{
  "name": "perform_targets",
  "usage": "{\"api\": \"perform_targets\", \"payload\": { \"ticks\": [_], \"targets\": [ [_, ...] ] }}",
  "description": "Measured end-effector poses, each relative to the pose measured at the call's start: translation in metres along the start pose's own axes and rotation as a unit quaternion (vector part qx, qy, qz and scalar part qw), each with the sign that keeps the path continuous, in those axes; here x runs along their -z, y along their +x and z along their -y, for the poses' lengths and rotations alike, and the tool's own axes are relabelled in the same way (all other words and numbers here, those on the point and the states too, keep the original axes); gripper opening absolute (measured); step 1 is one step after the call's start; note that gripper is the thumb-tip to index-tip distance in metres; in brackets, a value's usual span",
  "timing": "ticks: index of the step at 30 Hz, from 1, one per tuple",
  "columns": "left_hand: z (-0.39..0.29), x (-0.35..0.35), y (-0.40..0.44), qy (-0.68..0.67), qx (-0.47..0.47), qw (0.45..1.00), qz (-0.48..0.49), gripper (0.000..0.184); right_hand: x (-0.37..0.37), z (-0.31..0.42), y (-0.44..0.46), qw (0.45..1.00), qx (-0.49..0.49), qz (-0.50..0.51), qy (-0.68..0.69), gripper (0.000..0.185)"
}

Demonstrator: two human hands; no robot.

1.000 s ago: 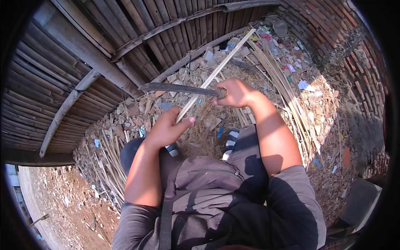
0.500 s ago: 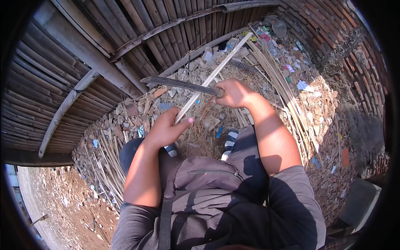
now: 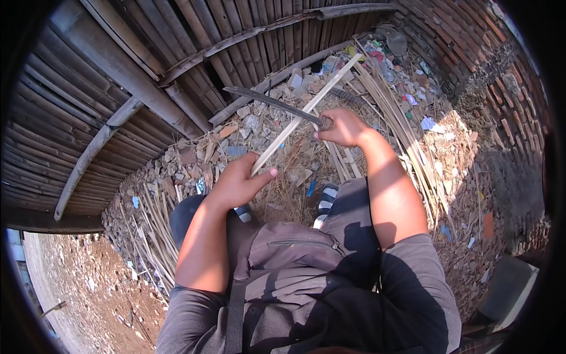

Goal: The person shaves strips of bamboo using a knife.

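My left hand point(image 3: 239, 182) is closed round the near end of a pale bamboo strip point(image 3: 286, 134), its thumb lying along the near side. The strip slants up and away to the right, over the rubble. In my right hand point(image 3: 343, 126) is the handle of a machete point(image 3: 274, 103), gripped in closed fingers. Its long dark blade points to the upper left and crosses the strip beyond its middle, close to my right hand. Whether the edge bites into the strip I cannot tell.
Split bamboo strips lie in a bundle point(image 3: 396, 109) on the right and another pile point(image 3: 154, 227) on the left. A slatted bamboo wall point(image 3: 247, 41) rises ahead, a brick wall point(image 3: 471, 53) at the right. Rubble and litter cover the ground round my sandalled feet point(image 3: 325, 203).
My right hand has moved right and slightly farther away along the strip, taking the machete with it. The blade now tilts more steeply. The strip has shifted slightly; my left hand stays nearly in place.
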State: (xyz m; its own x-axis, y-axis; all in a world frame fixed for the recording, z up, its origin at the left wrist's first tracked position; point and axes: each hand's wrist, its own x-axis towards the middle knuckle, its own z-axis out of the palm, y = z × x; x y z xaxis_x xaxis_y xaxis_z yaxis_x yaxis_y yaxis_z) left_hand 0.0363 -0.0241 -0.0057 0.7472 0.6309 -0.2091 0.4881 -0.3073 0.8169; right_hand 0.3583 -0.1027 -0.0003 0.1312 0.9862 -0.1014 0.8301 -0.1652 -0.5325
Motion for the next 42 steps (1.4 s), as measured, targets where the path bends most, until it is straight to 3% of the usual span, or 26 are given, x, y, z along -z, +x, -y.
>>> {"api": "perform_targets", "payload": {
  "ticks": [3,6,15,33,39,42],
  "targets": [
    [-0.002,0.002,-0.001,0.016,0.012,1.0,-0.002,0.055,0.003,0.009,0.001,0.999,-0.023,0.026,-0.011,0.055],
    [-0.009,0.005,-0.003,0.004,0.038,0.999,0.019,0.048,0.006,0.019,-0.001,0.999,-0.036,0.027,-0.023,0.055],
    [-0.006,0.003,-0.002,0.019,0.023,1.0,0.002,0.058,0.001,0.013,0.002,0.998,-0.026,0.049,-0.022,0.049],
    [-0.001,0.003,0.0,0.026,0.029,0.999,0.017,0.052,-0.001,0.01,0.002,0.998,-0.013,0.042,-0.045,0.049],
    [0.002,0.001,0.001,0.015,0.022,1.0,0.011,0.061,0.002,0.015,0.001,0.997,-0.027,0.057,-0.044,0.051],
    [0.001,0.002,0.0,0.024,0.025,0.999,0.013,0.062,-0.008,0.002,0.003,0.999,0.021,0.013,-0.048,0.049]
  ]
}}
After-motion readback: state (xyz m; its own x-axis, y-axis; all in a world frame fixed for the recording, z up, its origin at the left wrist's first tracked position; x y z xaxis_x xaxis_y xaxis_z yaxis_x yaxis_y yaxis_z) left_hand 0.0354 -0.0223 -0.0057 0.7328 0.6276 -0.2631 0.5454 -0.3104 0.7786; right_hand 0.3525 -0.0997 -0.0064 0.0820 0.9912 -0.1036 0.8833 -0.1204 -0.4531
